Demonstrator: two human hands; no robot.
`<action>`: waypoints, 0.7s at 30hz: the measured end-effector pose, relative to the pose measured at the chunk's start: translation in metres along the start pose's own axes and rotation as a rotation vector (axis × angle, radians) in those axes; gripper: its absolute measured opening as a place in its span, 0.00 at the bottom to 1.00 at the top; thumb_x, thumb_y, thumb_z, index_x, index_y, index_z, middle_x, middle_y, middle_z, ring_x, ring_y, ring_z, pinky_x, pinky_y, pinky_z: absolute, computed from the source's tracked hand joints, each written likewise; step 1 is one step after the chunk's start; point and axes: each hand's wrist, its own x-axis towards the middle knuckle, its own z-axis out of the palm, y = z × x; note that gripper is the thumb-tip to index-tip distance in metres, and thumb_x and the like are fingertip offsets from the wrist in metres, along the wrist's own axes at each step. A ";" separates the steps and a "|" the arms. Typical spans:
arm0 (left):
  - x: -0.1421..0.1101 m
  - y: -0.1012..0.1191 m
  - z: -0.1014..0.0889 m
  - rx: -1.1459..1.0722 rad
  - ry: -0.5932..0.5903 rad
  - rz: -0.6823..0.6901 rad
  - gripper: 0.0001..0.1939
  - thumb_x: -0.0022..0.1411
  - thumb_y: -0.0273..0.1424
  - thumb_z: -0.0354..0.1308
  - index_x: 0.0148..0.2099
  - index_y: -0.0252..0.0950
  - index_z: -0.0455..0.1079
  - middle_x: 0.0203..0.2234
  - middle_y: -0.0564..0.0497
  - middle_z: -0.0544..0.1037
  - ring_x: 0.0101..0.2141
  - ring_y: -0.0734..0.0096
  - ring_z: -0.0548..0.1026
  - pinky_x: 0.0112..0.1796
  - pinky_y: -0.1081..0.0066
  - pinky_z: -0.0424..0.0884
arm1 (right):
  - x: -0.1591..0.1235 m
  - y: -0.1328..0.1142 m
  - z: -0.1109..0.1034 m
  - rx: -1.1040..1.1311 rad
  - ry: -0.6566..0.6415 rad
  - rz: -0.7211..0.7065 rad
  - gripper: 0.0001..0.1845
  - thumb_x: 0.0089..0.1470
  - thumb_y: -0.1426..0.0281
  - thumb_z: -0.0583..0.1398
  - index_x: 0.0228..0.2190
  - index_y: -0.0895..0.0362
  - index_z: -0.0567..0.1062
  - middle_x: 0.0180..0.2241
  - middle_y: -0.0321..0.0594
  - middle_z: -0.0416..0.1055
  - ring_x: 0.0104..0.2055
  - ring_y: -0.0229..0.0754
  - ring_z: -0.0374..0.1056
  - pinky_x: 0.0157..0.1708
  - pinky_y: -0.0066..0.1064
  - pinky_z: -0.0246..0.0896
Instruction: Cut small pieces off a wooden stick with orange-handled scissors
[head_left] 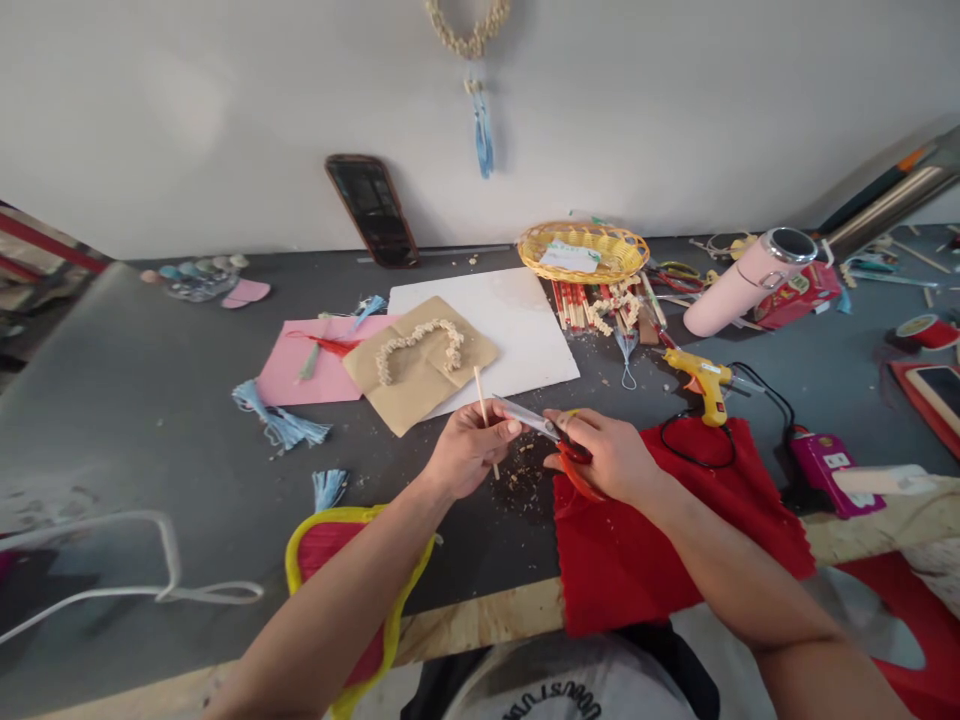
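Note:
My left hand (469, 450) is closed around a thin pale wooden stick (480, 388), which stands nearly upright and shows above and below the fingers. My right hand (611, 455) grips a pair of scissors (577, 472) by the red handles. Their blades point left, close to the stick and my left fingertips; I cannot tell whether they touch the stick. Small brown scraps (525, 475) lie on the dark table below the hands. Just beyond, a curved strand of beige bits (420, 335) rests on brown paper (397, 405).
A yellow glue gun (701, 375) with its cord lies at right, near a red cloth (645, 560). Behind stand a wicker basket (622, 250), a pink flask (739, 285) and a leaning phone (371, 210). Blue tassels (281, 415) lie left; white cable (169, 560) crosses the front left.

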 end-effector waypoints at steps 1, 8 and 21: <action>0.000 0.000 0.000 -0.001 -0.006 0.002 0.16 0.39 0.30 0.75 0.25 0.31 0.70 0.18 0.53 0.74 0.12 0.89 0.55 0.14 0.82 0.47 | 0.000 0.000 0.000 0.010 0.010 0.005 0.30 0.54 0.53 0.63 0.55 0.53 0.70 0.43 0.45 0.76 0.40 0.44 0.75 0.39 0.32 0.71; -0.002 0.003 0.003 -0.016 0.009 0.020 0.15 0.41 0.29 0.74 0.29 0.32 0.72 0.18 0.54 0.73 0.12 0.90 0.55 0.14 0.82 0.47 | 0.001 0.001 -0.007 -0.031 0.103 0.010 0.34 0.53 0.52 0.63 0.56 0.56 0.68 0.41 0.46 0.72 0.44 0.48 0.71 0.45 0.38 0.70; -0.002 -0.002 0.005 0.028 0.080 0.110 0.15 0.40 0.30 0.74 0.28 0.33 0.71 0.12 0.59 0.67 0.12 0.87 0.53 0.14 0.82 0.47 | 0.001 -0.002 0.000 -0.225 0.089 -0.013 0.30 0.55 0.53 0.61 0.55 0.54 0.70 0.39 0.45 0.73 0.43 0.49 0.70 0.41 0.39 0.71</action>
